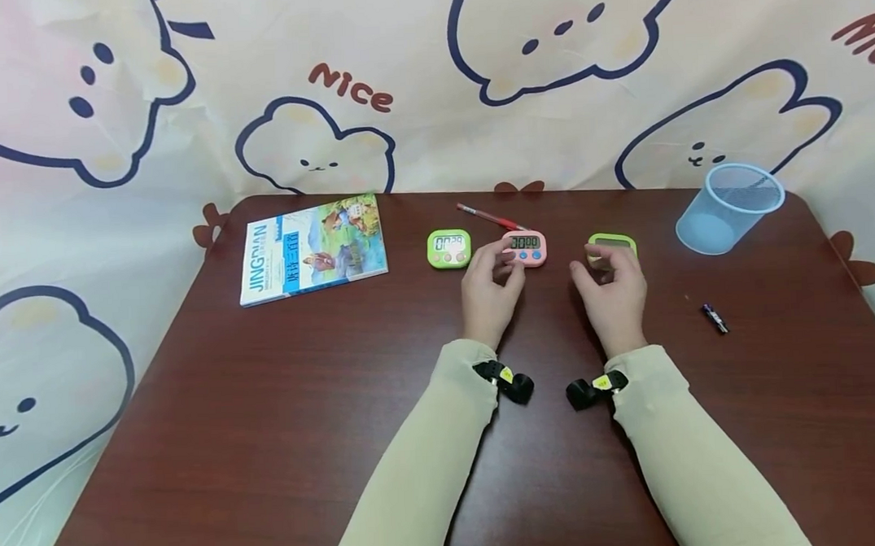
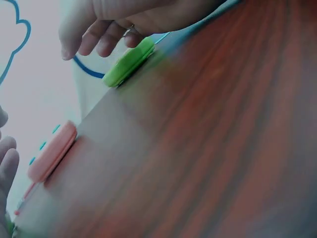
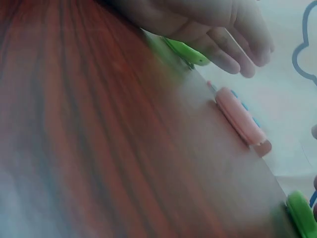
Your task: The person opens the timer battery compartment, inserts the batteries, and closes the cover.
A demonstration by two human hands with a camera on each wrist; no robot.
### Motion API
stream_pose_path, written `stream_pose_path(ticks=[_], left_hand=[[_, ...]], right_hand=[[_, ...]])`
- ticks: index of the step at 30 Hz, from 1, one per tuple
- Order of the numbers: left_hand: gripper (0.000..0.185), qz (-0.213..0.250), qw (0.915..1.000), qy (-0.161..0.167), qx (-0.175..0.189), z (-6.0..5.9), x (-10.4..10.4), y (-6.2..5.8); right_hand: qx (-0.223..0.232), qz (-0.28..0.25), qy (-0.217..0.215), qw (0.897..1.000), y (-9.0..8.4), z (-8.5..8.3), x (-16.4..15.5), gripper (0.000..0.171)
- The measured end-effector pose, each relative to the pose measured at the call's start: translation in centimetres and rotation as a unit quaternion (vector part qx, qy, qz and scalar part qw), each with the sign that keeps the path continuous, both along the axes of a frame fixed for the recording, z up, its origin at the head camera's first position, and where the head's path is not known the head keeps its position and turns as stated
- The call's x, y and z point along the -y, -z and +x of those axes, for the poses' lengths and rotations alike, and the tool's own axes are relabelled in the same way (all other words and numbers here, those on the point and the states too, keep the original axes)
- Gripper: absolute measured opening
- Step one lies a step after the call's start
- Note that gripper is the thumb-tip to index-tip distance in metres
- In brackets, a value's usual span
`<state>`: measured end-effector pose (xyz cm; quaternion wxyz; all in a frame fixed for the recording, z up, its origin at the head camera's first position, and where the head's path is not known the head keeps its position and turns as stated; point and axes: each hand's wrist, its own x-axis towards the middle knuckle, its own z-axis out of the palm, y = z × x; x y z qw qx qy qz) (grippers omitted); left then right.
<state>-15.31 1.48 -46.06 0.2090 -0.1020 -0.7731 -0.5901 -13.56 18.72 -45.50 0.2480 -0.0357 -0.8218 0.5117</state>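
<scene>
My left hand (image 1: pixel 491 295) is raised over the table by the left edge of a pink digital timer (image 1: pixel 526 251), fingers loosely bent and apart from it. To its left lies a green digital timer (image 1: pixel 449 249). My right hand (image 1: pixel 616 298) hovers at a second green timer (image 1: pixel 612 239), whose front it partly covers. In the left wrist view the right hand's fingers (image 2: pixel 104 39) hang above that timer's green case (image 2: pixel 130 62) with a small gap. The right wrist view shows the left hand (image 3: pixel 213 29) beyond the pink timer (image 3: pixel 240 116), holding nothing.
A red pen (image 1: pixel 490 217) lies behind the pink timer. On the left is a picture-covered book (image 1: pixel 312 250). A blue mesh cup (image 1: pixel 728 211) stands at the back right, and a small dark battery (image 1: pixel 715 319) lies on the brown table (image 1: pixel 303 393).
</scene>
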Motion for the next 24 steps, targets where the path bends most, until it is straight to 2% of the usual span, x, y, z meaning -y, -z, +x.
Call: stream_pose_path(ticks=[4, 9, 16, 20, 24], left_hand=[[0.036, 0.01, 0.9994, 0.021, -0.026, 0.2, -1.2, 0.3], [0.04, 0.004, 0.9985, 0.054, -0.007, 0.5, -2.8, -0.2], [0.048, -0.019, 0.9896, 0.119, 0.078, 1.0, -5.4, -1.3], [0.052, -0.019, 0.9835, 0.13, 0.124, 1.1, -6.4, -1.4], [0.059, -0.04, 0.9741, 0.141, 0.172, 0.9, -6.9, -1.7]], right_hand=[[-0.005, 0.01, 0.016, 1.0, 0.0, 0.1, -1.2, 0.033], [0.018, 0.01, 0.029, 0.999, -0.2, 0.3, -2.6, 0.041], [0.085, 0.026, 0.035, 0.995, -0.3, 0.4, -4.0, 0.056], [0.126, 0.042, 0.023, 0.991, -0.5, 0.3, -4.3, 0.061], [0.165, 0.049, 0.023, 0.985, -0.7, 0.0, -4.5, 0.063]])
